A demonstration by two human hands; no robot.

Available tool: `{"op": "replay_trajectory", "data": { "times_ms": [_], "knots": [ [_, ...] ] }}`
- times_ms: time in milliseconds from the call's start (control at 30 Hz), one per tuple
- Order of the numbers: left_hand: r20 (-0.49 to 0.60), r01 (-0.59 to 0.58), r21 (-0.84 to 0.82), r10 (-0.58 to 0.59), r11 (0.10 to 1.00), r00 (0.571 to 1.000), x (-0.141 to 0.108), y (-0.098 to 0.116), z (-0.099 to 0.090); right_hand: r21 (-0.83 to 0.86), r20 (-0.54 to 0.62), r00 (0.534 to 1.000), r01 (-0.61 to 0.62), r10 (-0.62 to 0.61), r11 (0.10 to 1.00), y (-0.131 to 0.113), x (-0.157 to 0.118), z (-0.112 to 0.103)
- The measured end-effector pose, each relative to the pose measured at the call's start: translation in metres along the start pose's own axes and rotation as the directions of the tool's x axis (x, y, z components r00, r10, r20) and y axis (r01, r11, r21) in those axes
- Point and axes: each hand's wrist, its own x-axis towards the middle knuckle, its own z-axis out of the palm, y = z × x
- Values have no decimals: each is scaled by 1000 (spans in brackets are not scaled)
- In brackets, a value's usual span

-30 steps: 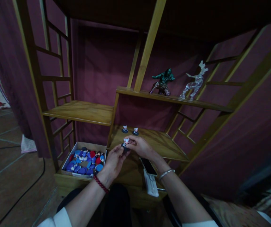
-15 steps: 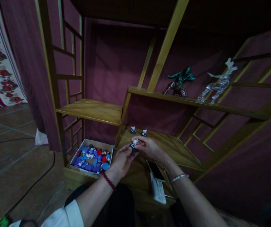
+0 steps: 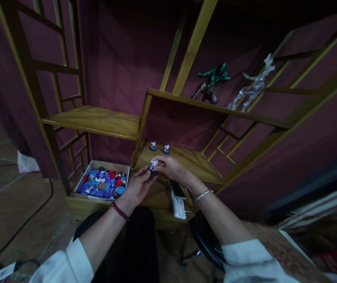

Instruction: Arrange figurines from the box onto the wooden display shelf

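Between both hands, in front of the lower shelf, is a small white-headed figurine (image 3: 154, 163) on a dark round base. My left hand (image 3: 139, 184) grips the base from the left and below. The fingers of my right hand (image 3: 171, 169) pinch the figurine's upper part from the right. Just behind, two similar figurines stand upright on the lower wooden shelf: one at the left (image 3: 153, 146) and one at the right (image 3: 166, 149). Left of my left hand is a white box (image 3: 80, 192) filled with blue, purple and red figurine pieces.
A phone (image 3: 177, 189) and a white object (image 3: 178, 207) lie below my right forearm. A green figure (image 3: 215, 80) and a clear deer figurine (image 3: 253, 88) stand on the upper shelf (image 3: 168, 96). A black stool (image 3: 206, 239) is at lower right; a cable (image 3: 35, 214) crosses the floor.
The camera view has turned right and down, so the shelves appear further left and higher. Both hands still hold the same figurine; the two standing figurines have not moved on the shelf.
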Motion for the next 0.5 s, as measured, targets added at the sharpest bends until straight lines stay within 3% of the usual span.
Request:
{"op": "replay_trajectory", "data": {
  "times_ms": [500],
  "knots": [
    [-15,-44,18,44,999,999,-8,6,2,-125,-44,994,91,-98,988,-17,0,0]
  ]
}}
